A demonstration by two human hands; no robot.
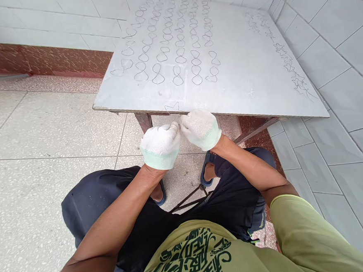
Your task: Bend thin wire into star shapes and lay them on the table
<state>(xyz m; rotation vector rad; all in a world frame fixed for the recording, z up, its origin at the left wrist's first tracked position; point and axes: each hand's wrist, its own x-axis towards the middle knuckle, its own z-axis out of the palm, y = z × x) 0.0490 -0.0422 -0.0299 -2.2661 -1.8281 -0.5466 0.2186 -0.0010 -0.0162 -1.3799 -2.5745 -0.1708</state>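
A thin wire [172,106], partly bent into star points, shows at the table's near edge just beyond my fingers. My left hand [161,143], in a white knit glove with a mint cuff, is closed in a pinch at the wire's lower end. Close against it, my right hand [200,128], gloved the same way, is closed too, with its fingertips meeting the left ones. The gloves hide the part of the wire between the fingers. Both hands are in front of the table edge, above the floor.
The pale table [237,86] carries rows of figure-eight wire shapes [196,70] and, at its right side, a line of star-shaped wires [288,64]. Tiled walls [327,39] border it behind and at right. My knees are below, with a dark metal stool frame [189,201] between them.
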